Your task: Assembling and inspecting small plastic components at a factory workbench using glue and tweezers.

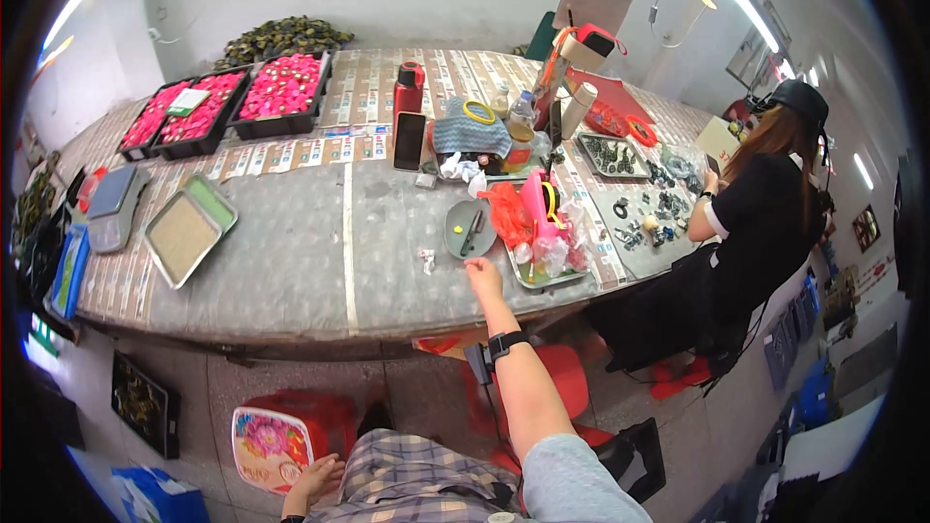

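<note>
My right hand [484, 279] reaches over the table's front edge with its fingers curled together; what they hold, if anything, is hidden. Just beyond it lies a shallow grey-green dish [453, 232] containing a dark slim tool [473, 231] and a small yellow piece. Whether the fingertips touch its rim I cannot tell. Low down, my left hand [318, 475] rests with its fingers stretched out beside the floral lid [271, 447] of a red bucket-like container. A crumpled white scrap [427, 260] lies left of the dish.
Right of the dish, a tray [547, 281] holds a pink item and plastic bags. A phone [409, 141] and red flask [408, 89] stand behind. Black crates [276, 126] of pink pieces, metal trays [181, 237] and a scale [114, 208] are left. A co-worker [775, 194] works at right.
</note>
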The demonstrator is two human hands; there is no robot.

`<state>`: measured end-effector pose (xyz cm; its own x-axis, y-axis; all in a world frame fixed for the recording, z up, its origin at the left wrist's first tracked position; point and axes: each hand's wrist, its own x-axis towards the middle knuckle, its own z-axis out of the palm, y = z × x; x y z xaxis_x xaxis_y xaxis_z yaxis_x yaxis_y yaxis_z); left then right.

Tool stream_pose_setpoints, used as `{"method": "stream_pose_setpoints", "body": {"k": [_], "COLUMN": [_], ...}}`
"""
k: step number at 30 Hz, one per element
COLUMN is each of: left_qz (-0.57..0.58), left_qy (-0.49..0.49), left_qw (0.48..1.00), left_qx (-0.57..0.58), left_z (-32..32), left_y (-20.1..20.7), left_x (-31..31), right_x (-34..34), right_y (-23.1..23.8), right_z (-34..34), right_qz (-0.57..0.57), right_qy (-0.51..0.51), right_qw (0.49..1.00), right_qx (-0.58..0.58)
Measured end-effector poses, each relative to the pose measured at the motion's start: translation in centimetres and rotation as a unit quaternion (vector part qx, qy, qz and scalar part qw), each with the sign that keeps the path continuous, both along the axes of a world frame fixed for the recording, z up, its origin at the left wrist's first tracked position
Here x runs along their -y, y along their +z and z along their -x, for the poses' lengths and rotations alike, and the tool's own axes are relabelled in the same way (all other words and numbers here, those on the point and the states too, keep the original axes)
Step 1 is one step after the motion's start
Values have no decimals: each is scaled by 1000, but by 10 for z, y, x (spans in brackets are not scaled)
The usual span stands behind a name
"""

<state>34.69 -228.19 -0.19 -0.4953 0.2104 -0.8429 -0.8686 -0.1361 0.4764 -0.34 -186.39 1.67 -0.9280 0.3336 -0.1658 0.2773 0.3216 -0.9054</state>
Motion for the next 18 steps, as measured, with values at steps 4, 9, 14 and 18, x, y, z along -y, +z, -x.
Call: {"method": "stream_pose_setpoints", "body": {"k": [4, 9, 14, 18], "left_qz": [-7, 3, -67, -105], "left_qy": [-63, -149, -208, -321], "left_qw": [997, 986, 972, 940], "left_qx": [-36, -73, -82, -49], "left_z": [109, 232, 311, 353], "left_y": [-7, 24, 46, 55], "left_x": [31, 38, 16, -22], "right_x": [10, 18, 24, 7], "right_y": [16, 0, 16, 16], "right_z": [63, 112, 117, 90], "right_qz": [-214, -450, -410, -379], "right_qy": [-88, -106, -125, -199], "right_qw": [971, 880, 889, 902], "right_qx": [-59, 108, 161, 59]}}
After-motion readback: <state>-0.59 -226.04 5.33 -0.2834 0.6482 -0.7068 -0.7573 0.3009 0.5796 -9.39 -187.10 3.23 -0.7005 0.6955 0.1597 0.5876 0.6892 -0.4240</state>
